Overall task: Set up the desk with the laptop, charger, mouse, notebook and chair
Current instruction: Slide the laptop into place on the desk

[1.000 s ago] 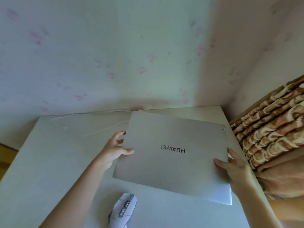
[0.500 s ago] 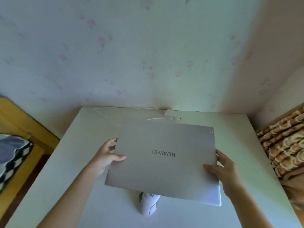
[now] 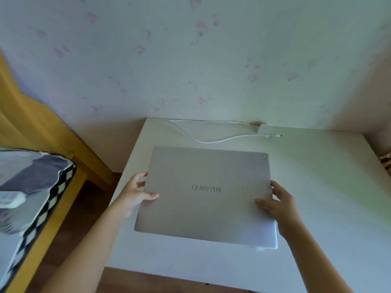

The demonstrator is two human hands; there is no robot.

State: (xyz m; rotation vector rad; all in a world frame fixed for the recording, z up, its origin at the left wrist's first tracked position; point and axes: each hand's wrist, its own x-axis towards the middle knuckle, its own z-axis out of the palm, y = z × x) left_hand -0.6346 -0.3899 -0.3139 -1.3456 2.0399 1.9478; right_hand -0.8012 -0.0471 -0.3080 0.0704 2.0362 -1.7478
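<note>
You held a closed laptop (image 3: 206, 196) by its two side edges over a white desk (image 3: 317, 187), your left hand (image 3: 135, 194) clamped on the left edge with the thumb lying across the lid and the fingers curled beneath, your right hand (image 3: 279, 203) gripping the right edge the same way, thumb on top. The laptop was a slim, silver-grey slab with rounded corners and a matt lid; its brand lettering sat near the middle between your hands and read upside down from where you stood, and a small sticker marked the far corner beyond your right hand. The lid looked flat and shut, and the near edge cast a pale shadow on the desk; whether the underside touched the desk could not be told. Beyond both hands, near the back edge of the desk by the wall (image 3: 190, 60), lay the white charger (image 3: 264, 129), its thin cable (image 3: 213, 141) looping across the surface just past the laptop's far edge, the plug tip pointing away to your right. Off to the side of your left hand, apart from the desk, stood a yellow wooden bed frame (image 3: 42, 132) with a dark blue cover (image 3: 27, 182) trimmed in black and white checks.
</note>
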